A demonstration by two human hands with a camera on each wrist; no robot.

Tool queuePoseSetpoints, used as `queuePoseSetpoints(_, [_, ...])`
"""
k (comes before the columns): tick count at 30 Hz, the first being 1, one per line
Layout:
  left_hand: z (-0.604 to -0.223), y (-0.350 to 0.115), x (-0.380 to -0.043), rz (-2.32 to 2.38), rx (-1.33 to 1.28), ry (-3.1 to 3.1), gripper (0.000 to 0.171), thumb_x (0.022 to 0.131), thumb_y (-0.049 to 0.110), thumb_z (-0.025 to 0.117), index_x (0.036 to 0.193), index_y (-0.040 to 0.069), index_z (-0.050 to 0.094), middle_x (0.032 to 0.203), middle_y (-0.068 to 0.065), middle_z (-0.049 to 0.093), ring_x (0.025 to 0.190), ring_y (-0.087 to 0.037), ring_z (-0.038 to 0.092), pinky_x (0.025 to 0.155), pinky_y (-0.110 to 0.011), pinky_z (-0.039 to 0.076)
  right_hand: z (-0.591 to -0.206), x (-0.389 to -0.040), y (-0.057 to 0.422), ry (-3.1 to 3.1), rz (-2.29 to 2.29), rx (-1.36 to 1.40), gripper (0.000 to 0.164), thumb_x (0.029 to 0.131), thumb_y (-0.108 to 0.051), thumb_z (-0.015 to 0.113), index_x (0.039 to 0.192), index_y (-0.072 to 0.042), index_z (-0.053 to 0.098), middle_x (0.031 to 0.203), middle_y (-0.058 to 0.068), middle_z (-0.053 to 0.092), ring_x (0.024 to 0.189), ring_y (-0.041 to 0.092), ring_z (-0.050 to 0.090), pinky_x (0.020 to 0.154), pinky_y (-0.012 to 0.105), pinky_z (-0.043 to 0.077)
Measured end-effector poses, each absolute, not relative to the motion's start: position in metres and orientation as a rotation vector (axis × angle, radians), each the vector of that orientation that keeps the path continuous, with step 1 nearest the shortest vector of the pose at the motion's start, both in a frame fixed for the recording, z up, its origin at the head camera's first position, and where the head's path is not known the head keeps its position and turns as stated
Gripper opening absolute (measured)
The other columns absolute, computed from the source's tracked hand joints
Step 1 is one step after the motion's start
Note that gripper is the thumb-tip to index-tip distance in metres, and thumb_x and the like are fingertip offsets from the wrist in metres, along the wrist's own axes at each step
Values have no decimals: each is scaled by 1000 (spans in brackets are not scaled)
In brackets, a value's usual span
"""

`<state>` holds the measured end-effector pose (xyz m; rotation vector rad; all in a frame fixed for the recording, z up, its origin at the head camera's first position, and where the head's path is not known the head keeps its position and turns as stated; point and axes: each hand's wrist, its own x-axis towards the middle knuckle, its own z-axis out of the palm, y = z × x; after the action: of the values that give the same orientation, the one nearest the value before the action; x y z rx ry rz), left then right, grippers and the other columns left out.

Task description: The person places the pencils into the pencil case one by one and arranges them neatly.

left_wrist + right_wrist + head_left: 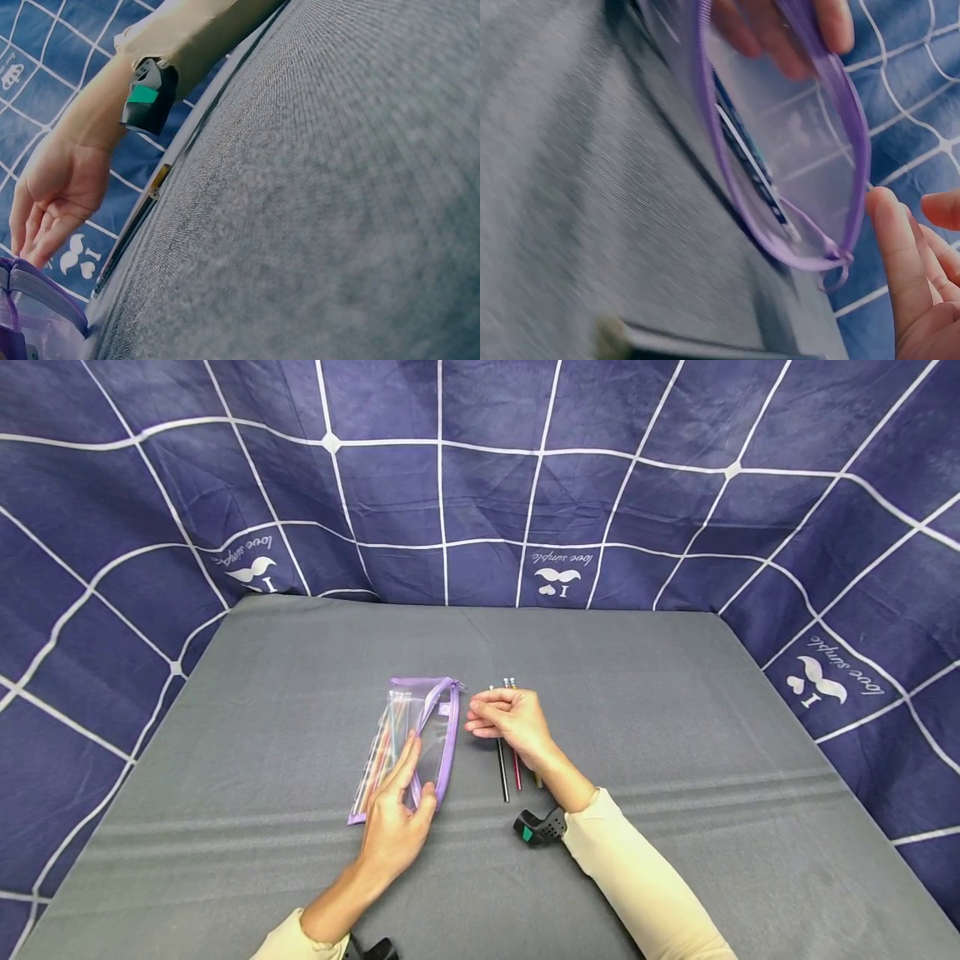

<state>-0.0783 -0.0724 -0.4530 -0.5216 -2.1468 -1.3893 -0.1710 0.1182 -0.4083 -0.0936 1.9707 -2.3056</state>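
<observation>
A clear pencil case (431, 752) with purple zip edging lies left of the middle of the table, its mouth gaping. Several pencils (386, 739) show inside it; the right wrist view looks into the mouth at dark pencils (754, 161). My left hand (397, 822) holds the case near the zip, thumb on one edge and fingers across the film. Just right of the mouth is my right hand (513, 722), with nothing visible between its loosely bent fingers (900, 255). Beneath it lie a black pencil (503, 772), a red pencil (517, 772) and a gold-coloured pencil (537, 781), partly covered.
Grey cloth covers the table (675, 710), with creases running across it. A blue curtain (487, 502) with white grid lines hangs behind and at both sides. A black wrist camera (540, 828) is strapped at the right sleeve, close over the table.
</observation>
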Motion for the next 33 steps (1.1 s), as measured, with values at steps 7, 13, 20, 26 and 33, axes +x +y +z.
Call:
queuePoseSetpoints(7, [-454, -72, -78, -1404, -527, -2143, 63, 77, -13, 62, 138, -13, 48, 144, -26, 47, 131, -39, 46, 115, -27, 28, -401, -181, 142, 1999, -2371, -48, 27, 89, 8, 62, 110, 24, 57, 74, 8, 71, 62, 15, 71, 60, 26, 59])
queuePoseSetpoints(13, [-454, -73, -78, -1406, -528, -2139, 62, 77, -13, 62, 138, -13, 48, 144, -26, 47, 131, -40, 45, 115, -27, 27, -400, -188, 160, 2037, -2353, -3, 29, 89, 7, 63, 112, 24, 57, 76, 8, 72, 63, 16, 71, 61, 27, 60])
queuePoseSetpoints(20, [-454, -73, -79, -1409, -539, -2139, 63, 77, -13, 62, 138, -13, 48, 143, -28, 47, 131, -41, 45, 115, -28, 27, -404, -191, 175, 2108, -2278, 60, 27, 88, 6, 64, 110, 21, 59, 75, 8, 71, 61, 15, 70, 60, 26, 59])
queuePoseSetpoints(26, [-455, -73, -80, -1412, -539, -2143, 63, 76, -13, 62, 138, -13, 48, 143, -28, 47, 130, -40, 46, 114, -27, 28, -410, -191, 184, 2172, -2185, 99, 28, 88, 5, 66, 110, 20, 60, 77, 13, 72, 61, 14, 69, 61, 26, 59])
queuePoseSetpoints(33, [-454, -72, -80, -1407, -536, -2149, 63, 76, -13, 62, 138, -13, 48, 144, -27, 47, 130, -40, 46, 114, -26, 28, -421, -192, 194, 2263, -2005, 157, 22, 84, 3, 70, 101, 15, 63, 75, 10, 71, 55, 11, 65, 54, 24, 58])
